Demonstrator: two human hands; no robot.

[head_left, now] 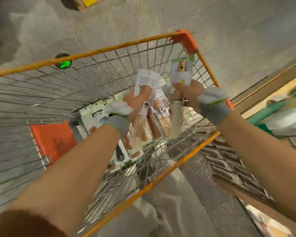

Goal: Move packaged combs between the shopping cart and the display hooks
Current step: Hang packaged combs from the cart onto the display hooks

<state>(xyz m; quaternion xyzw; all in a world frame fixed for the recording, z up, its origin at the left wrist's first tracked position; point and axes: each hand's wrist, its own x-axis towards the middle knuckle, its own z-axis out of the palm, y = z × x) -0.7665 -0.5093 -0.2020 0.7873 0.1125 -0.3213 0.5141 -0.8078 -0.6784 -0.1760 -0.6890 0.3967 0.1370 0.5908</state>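
Both my hands reach down into a wire shopping cart [109, 48] with an orange rim. My left hand [135, 101] grips one packaged comb [144, 82], a wooden-handled brush on a white card, by its handle. My right hand [188, 91] holds a second packaged comb [181, 71] with a green-edged card, its bristle end hanging down. Several more packaged combs [161, 117] lie in a pile on the cart floor under my hands. Each wrist wears a grey band. No display hooks are in view.
An orange plastic flap [53, 139] sits at the cart's near-left end. Grey concrete floor surrounds the cart. Shelving with green and white goods [284, 117] runs along the right. A cardboard box [87, 2] lies on the floor at the top.
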